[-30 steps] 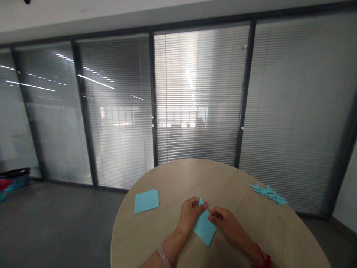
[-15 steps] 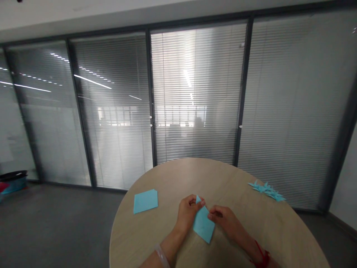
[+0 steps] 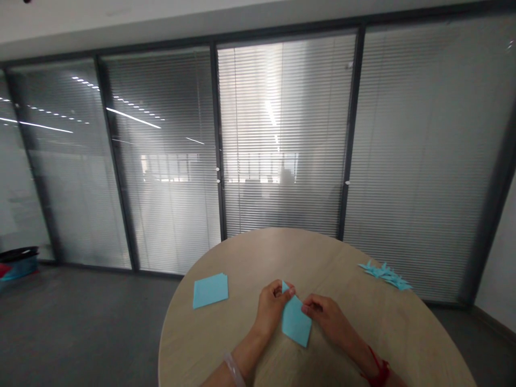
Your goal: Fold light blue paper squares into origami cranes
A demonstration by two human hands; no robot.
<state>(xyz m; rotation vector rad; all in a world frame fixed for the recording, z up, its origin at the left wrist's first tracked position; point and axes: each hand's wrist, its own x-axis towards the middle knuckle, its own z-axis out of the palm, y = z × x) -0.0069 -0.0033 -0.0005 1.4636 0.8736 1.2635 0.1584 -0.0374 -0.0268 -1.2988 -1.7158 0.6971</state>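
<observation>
A folded sheet of light blue paper (image 3: 296,321) stands on its lower corner over the round wooden table (image 3: 258,258), its narrow tip rising beside my left hand (image 3: 273,309). That hand pinches the upper left part of the sheet. My right hand (image 3: 324,316) presses its curled fingertips against the sheet's right edge. A pale bangle circles my left wrist, and a red cord circles my right wrist.
A small stack of blue paper squares (image 3: 210,290) lies left of my hands. Folded blue paper pieces (image 3: 385,274) lie in a pile near the table's right edge. Behind the table stands a glass wall with blinds; a blue bin (image 3: 16,264) sits on the floor far left.
The view has tilted slightly. The blue sheet has turned a little in my fingers, and my right fingertips have shifted slightly down its right edge.
</observation>
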